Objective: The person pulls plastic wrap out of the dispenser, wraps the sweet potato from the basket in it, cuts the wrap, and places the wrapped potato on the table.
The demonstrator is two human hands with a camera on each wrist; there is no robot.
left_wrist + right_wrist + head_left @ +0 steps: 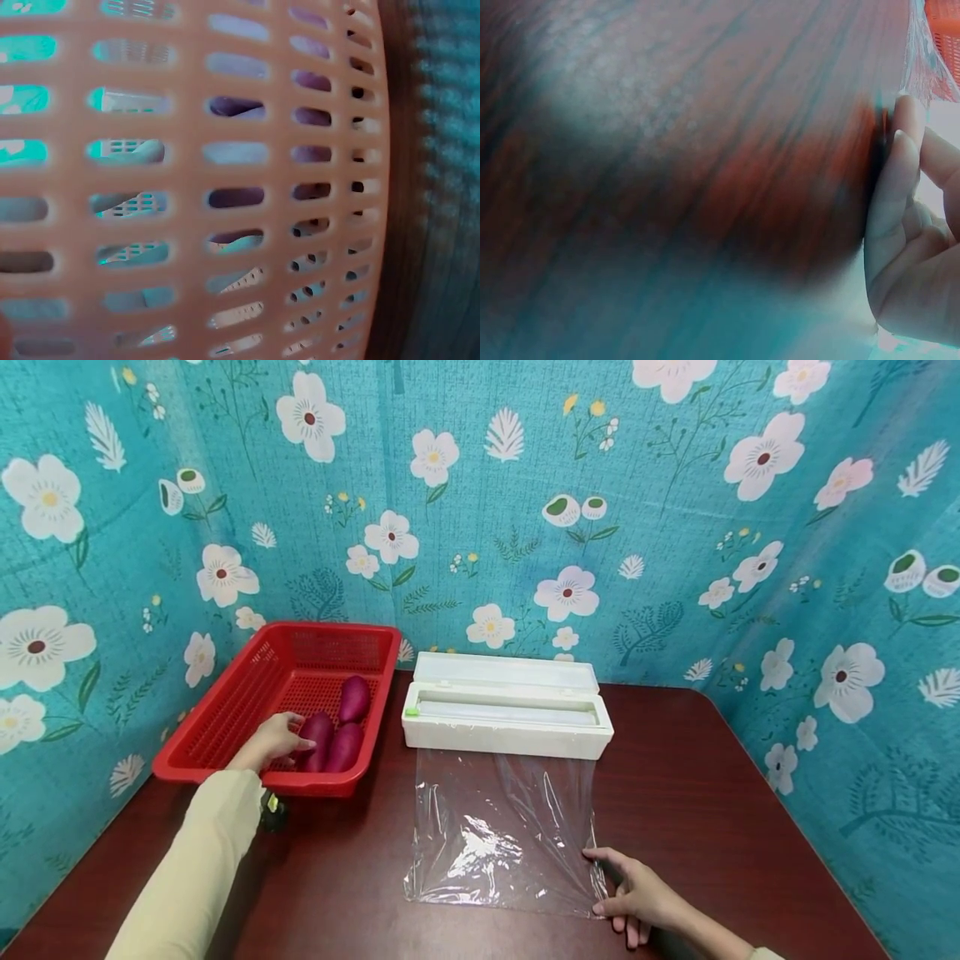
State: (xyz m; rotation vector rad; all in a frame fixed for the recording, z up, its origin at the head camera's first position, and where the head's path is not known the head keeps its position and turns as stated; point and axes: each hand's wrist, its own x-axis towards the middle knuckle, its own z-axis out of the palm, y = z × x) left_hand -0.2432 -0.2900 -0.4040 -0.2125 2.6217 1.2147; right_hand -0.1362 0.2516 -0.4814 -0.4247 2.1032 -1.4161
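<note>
Red basket (341, 649), 3 tubers (355, 699), left hand (276, 742) inside, right hand (637, 892) holding film (487, 814)

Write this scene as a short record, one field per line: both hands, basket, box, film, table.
Table: dark reddish-brown
Box: white, lid open
Film: clear, wrinkled, running from the box across the table
Basket: red, left of the box
Tubers: three visible, purple, in the basket
Left hand: in the basket, at the leftmost tuber
Right hand: pinching the film's near right corner
</note>
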